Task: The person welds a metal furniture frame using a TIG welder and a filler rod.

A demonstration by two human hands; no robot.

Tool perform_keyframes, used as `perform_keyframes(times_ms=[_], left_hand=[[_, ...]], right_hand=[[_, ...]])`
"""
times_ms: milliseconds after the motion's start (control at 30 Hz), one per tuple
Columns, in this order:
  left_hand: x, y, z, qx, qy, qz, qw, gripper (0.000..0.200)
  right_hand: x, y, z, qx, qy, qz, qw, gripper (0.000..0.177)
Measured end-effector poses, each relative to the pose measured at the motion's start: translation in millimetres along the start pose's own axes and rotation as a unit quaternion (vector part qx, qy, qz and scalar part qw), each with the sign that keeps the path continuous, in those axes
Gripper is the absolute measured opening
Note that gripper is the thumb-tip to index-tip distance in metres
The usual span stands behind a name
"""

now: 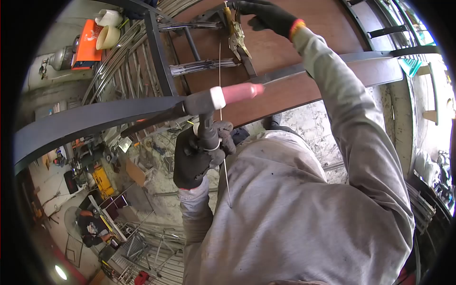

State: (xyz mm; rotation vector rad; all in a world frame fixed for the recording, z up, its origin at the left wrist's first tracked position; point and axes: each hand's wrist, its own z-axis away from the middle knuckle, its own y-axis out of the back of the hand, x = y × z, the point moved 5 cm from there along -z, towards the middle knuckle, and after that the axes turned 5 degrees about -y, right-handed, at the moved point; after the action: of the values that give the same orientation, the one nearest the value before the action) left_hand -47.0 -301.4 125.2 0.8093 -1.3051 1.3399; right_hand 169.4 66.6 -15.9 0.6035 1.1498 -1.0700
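My left hand (pixel 197 156), in a dark glove, is wrapped round the handle of a TIG welding torch (pixel 199 102). The torch has a white ring and a pink nozzle (pixel 242 92) pointing right. A thin filler rod (pixel 227 183) runs up and down past the same hand; how it is held is partly hidden. My right hand (pixel 270 16), gloved too, stretches to the top with its fingers extended at the lever of locking pliers (pixel 236 38); the fingertips seem to touch it. The pliers sit on a dark metal frame (pixel 275 75).
A brown panel (pixel 304 38) lies under the frame. A curved dark bar (pixel 95 116) crosses the left side. Beyond stand thin metal rods (pixel 135 71) and an orange machine (pixel 87 45). Another person (pixel 92 228) is low at the lower left, near a yellow tool (pixel 102 180).
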Motion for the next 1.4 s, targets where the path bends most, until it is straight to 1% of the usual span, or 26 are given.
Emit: perform_keyframes(times_ms=[67, 200, 267, 300, 367, 400, 433, 467, 500, 533, 567, 600, 633, 667, 700, 767, 833, 900, 967, 1033, 1100, 1167, 1200, 1233, 1333, 1400], left_hand=[[-7, 14, 7, -0.013, -0.019, -0.05, 0.998, 0.044], [-18, 18, 19, 0.064, 0.012, -0.024, 0.998, 0.038], [-51, 56, 38, 0.1, -0.068, -0.093, 0.988, 0.041], [-44, 52, 35, 0.099, -0.069, -0.094, 0.988, 0.041], [-20, 26, 24, 0.012, -0.02, -0.001, 1.0, 0.028], [-9, 21, 21, 0.006, -0.024, 0.001, 1.0, 0.026], [-11, 26, 18, 0.007, -0.024, 0.0, 1.0, 0.026], [-10, 29, 14, -0.035, -0.081, 0.051, 0.995, 0.03], [-8, 31, 15, -0.077, -0.136, 0.101, 0.983, 0.035], [-6, 29, 18, -0.054, -0.143, 0.137, 0.979, 0.043], [-6, 36, 19, -0.054, -0.142, 0.137, 0.979, 0.043], [-9, 46, 20, -0.067, -0.115, 0.111, 0.985, 0.04], [-13, 53, 19, -0.08, -0.087, 0.086, 0.989, 0.038], [-11, 53, 12, -0.095, -0.07, 0.117, 0.986, 0.034], [-15, 57, 6, -0.095, -0.07, 0.12, 0.986, 0.034], [-15, 57, -3, -0.098, -0.071, 0.132, 0.984, 0.041], [-3, 46, -6, -0.072, -0.076, 0.169, 0.98, 0.044], [0, 43, -8, -0.063, -0.004, 0.031, 0.998, 0.048], [16, 32, -12, -0.07, 0.015, 0.021, 0.997, 0.049], [25, 21, -14, -0.078, 0.054, -0.005, 0.995, 0.053], [27, 19, -18, -0.086, 0.05, 0.004, 0.995, 0.05], [33, 21, -28, -0.128, -0.014, -0.038, 0.991, 0.048], [36, 23, -31, -0.138, 0.009, -0.043, 0.989, 0.047], [37, 23, -32, -0.143, 0.009, -0.044, 0.989, 0.047], [44, 19, -33, -0.153, -0.076, 0.017, 0.985, 0.048], [42, 17, -33, -0.153, -0.082, 0.027, 0.985, 0.046]], right_hand=[[-41, -40, 24, -0.115, 0.036, -0.05, 0.991, 0.049], [-52, -52, 13, -0.204, 0.106, -0.014, 0.973, 0.041], [-33, -43, -10, -0.099, -0.034, -0.068, 0.992, 0.039], [-31, -41, -15, -0.098, -0.032, -0.069, 0.992, 0.039], [-30, -45, -16, -0.174, -0.015, -0.037, 0.984, 0.038], [-30, -47, -16, -0.174, -0.014, -0.038, 0.984, 0.038], [-29, -44, -15, -0.1, -0.003, -0.006, 0.995, 0.039], [-30, -40, -13, -0.026, 0.006, 0.026, 0.999, 0.039], [-30, -42, -10, -0.027, 0.004, 0.026, 0.999, 0.039], [-31, -43, -8, -0.027, 0.006, 0.005, 1.0, 0.042], [-31, -43, -6, -0.027, 0.007, -0.016, 0.999, 0.046], [-30, -42, -3, -0.026, 0.005, -0.016, 1.0, 0.046], [-37, -44, 9, -0.045, 0.043, -0.025, 0.998, 0.052], [-41, -47, 19, -0.065, 0.081, -0.033, 0.994, 0.058], [-39, -47, 28, -0.065, 0.079, -0.031, 0.994, 0.058], [-40, -53, 53, -0.162, 0.146, 0.026, 0.976, 0.045], [-35, -47, 77, -0.143, 0.136, 0.085, 0.977, 0.047], [-28, -38, 98, -0.171, 0.193, 0.077, 0.963, 0.047], [-15, -32, 117, -0.16, 0.189, 0.039, 0.968, 0.044], [-8, -25, 134, -0.171, 0.206, 0.05, 0.962, 0.028], [-2, -31, 157, -0.164, 0.231, 0.094, 0.954, 0.03], [5, -43, 183, -0.128, 0.203, 0.074, 0.968, 0.045], [24, -46, 190, -0.105, 0.144, 0.026, 0.984, 0.045], [30, -51, 201, -0.101, 0.145, 0.026, 0.984, 0.045], [53, -59, 224, -0.036, 0.111, 0.032, 0.993, 0.045], [64, -55, 229, -0.04, 0.081, 0.036, 0.995, 0.044]])
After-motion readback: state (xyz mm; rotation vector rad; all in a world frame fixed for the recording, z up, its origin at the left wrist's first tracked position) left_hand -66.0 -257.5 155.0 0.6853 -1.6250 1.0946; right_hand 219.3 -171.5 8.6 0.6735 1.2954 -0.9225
